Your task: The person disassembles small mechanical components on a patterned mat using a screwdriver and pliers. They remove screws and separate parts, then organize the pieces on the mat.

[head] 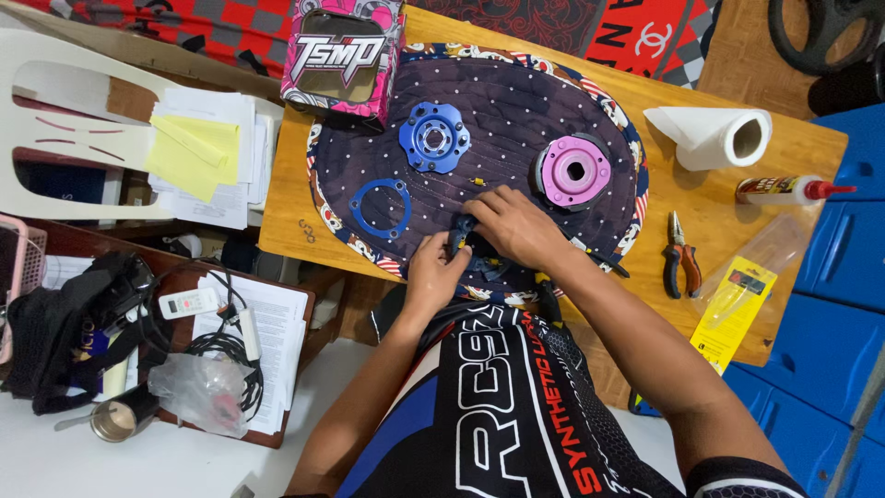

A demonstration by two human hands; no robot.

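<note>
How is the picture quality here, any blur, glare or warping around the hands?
Head view: light is even and soft, with faint shadows under the left hand and right hand. The small dark part between them is hard to make out. The table edge bows from wide-angle distortion. No strong glare; slight sheen on the pink hub.

Even, bright light is cast from above; soft shadows are seen beside the paper towel roll (pixel 714 136), and edges are slightly bent.

Left hand (pixel 433 272) and right hand (pixel 516 226) gripping small dark part (pixel 461 232), oval mat (pixel 516 111)
</note>
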